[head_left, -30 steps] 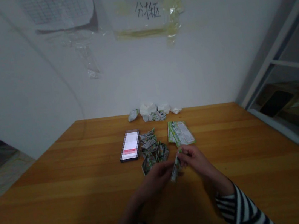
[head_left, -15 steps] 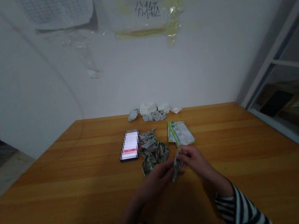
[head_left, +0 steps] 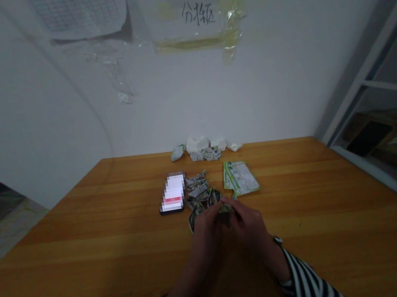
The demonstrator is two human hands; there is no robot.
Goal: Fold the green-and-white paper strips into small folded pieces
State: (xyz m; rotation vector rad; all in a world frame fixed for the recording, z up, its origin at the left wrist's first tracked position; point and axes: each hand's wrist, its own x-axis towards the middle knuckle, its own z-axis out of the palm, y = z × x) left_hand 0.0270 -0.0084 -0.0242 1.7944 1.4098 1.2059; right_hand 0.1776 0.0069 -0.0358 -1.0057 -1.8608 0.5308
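My left hand (head_left: pixel 205 232) and right hand (head_left: pixel 249 223) pinch a small folded paper (head_left: pixel 225 210) together over the bench (head_left: pixel 86 248), beside the folded pile (head_left: pixel 200 191); a slack pinch could let it spring open

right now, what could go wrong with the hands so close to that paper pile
The left hand and right hand meet over a paper piece right at the folded pile; a nudge could scatter it toward the phone. The light is dim, so a fold may go crooked.
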